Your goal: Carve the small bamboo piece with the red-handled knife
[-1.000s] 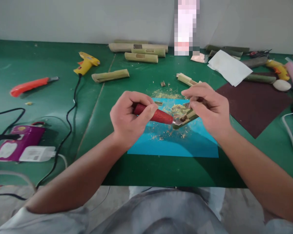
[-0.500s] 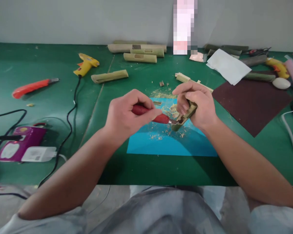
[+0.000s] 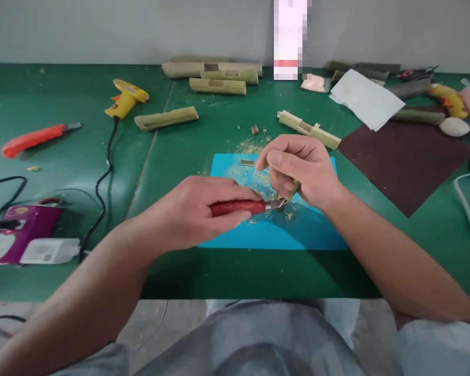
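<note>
My left hand [image 3: 198, 211] is closed round the red handle of a carving knife [image 3: 238, 208], its short metal blade pointing right. The blade tip meets the near end of a small bamboo piece [image 3: 292, 194]. That piece is gripped by my right hand [image 3: 303, 169], whose curled fingers and palm hide most of it. Both hands are over a blue sheet [image 3: 258, 237] strewn with pale shavings [image 3: 258, 180]. A small flat bamboo slip [image 3: 247, 163] lies on the sheet's far left part.
Behind the sheet lies a notched bamboo length [image 3: 309, 129]. To the left are a bamboo tube [image 3: 166, 118], a yellow glue gun [image 3: 126, 99], an orange cutter [image 3: 37, 140] and a purple power strip [image 3: 27, 227]. Brown sandpaper [image 3: 405, 162] and white paper [image 3: 367, 99] lie right.
My left hand has turned flatter and lower, bringing the knife nearly level. The bamboo piece is now more covered by my right hand. The view has shifted slightly.
</note>
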`<state>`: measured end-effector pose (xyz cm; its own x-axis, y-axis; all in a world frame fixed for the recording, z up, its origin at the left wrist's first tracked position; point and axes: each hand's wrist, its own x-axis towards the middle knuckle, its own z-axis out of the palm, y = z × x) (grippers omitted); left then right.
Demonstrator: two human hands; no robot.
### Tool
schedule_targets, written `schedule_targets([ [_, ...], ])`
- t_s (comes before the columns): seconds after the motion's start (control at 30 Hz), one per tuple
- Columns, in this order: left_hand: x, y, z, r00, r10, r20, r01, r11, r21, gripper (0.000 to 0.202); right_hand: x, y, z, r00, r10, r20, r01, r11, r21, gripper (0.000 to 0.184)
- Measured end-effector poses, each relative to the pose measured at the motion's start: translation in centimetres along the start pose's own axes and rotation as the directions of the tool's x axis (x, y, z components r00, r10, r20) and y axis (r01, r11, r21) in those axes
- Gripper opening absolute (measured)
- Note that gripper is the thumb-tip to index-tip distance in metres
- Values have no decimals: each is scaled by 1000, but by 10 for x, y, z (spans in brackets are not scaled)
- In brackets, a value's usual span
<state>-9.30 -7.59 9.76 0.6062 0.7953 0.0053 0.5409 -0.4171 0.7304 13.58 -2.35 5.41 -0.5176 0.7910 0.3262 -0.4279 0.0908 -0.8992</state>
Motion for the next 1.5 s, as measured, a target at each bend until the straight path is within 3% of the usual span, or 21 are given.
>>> schedule_targets([
  [0.17,-4,1,4,998,48,-33,-47,998,47,24,-3,-4,6,997,57,53,-55,998,-44,36],
  [0.43,-16,0,10,987,162,7,-162,985,59,25,-5,-8,20,991,100,90,-92,992,-86,37],
  [0.67,-21,-12,15,991,130,20,-130,991,-13,33,-5,-7,20,984,147,96,-147,989,-7,32],
  [0.9,-28,-20,19,999,49,20,-48,998,-43,41,-7,-15,24,965,243,94,-243,970,-11,53],
  [1.13,-29,-15,20,997,15,76,-15,1000,5,39,-4,-7,24,977,180,117,-178,984,-29,58],
  [1.3,-28,-13,21,997,20,80,-23,999,39,42,-4,-5,27,989,140,42,-136,986,-93,66],
  [1.5,-29,-12,30,997,50,52,-52,998,42,47,-7,-7,38,987,128,-99,-134,989,-59,77],
])
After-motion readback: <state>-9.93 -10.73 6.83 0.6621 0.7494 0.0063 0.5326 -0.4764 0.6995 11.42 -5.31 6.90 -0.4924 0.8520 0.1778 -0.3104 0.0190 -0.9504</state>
